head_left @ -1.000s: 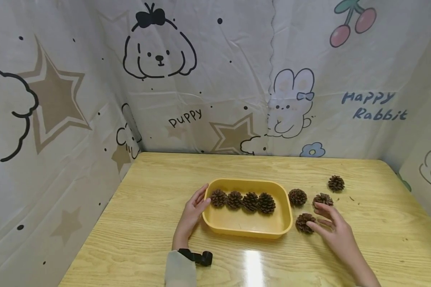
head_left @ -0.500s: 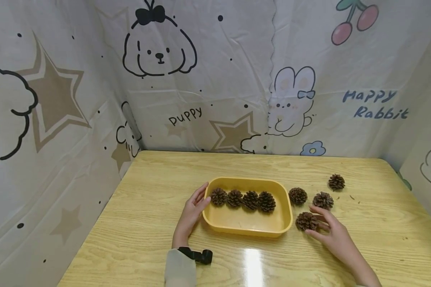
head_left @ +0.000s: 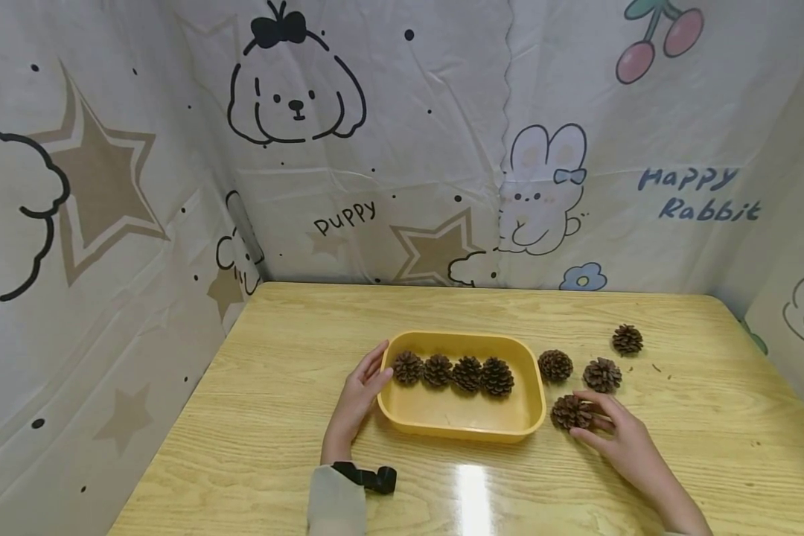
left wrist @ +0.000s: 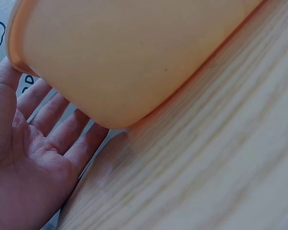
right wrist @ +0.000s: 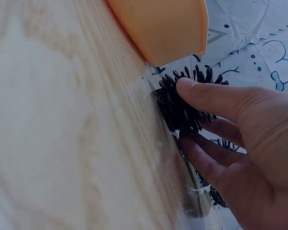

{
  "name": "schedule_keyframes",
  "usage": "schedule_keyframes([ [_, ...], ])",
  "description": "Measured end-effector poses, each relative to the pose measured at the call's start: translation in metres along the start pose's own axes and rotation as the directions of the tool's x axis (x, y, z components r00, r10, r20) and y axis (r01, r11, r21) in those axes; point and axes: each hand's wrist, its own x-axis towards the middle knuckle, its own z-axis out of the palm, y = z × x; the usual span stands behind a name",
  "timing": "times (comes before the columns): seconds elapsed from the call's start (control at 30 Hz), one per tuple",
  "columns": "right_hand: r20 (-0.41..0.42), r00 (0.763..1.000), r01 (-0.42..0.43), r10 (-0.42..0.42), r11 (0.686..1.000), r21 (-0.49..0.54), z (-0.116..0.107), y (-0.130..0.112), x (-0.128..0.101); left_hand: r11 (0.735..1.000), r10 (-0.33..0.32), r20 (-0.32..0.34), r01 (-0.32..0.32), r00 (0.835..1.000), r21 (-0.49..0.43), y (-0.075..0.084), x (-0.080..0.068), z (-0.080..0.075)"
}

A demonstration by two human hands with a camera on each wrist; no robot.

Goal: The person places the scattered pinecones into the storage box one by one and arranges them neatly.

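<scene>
My right hand (head_left: 619,435) holds a brown pine cone (head_left: 569,413) on the table, just right of a yellow plastic tray (head_left: 462,424). In the right wrist view, the thumb lies over the dark pine cone (right wrist: 175,103) and fingertips touch its other side. My left hand (head_left: 356,394) holds the tray's left end, its thumb over the rim. The left wrist view shows that hand (left wrist: 43,148) with its fingers against the tray's outer wall (left wrist: 115,62); the thumb tip is hidden there. Several pine cones (head_left: 467,375) stand in a row inside the tray, along its far side.
Three more pine cones lie on the wooden table (head_left: 275,417): one beside the tray (head_left: 555,367), one behind my right hand (head_left: 602,375) and one farther back (head_left: 627,339). Small dark bits lie near them. A printed curtain (head_left: 375,149) encloses the back and sides.
My right thumb and fingers have closed around the near pine cone, which has shifted very slightly. The left hand and the tray have stayed in place.
</scene>
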Motion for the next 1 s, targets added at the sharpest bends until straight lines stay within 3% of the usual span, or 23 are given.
schedule_keyframes([
  [0.37, -0.018, 0.999, -0.032, 0.031, 0.999, -0.033, -0.002, -0.002, 0.000, 1.000, 0.001, 0.005, -0.001, 1.000, -0.012, 0.000, -0.001, 0.000],
  [1.0, -0.114, 0.993, 0.049, -0.036, 0.992, 0.117, -0.001, -0.012, -0.003, 1.000, 0.000, -0.003, 0.000, 1.000, 0.003, -0.001, 0.000, 0.000],
])
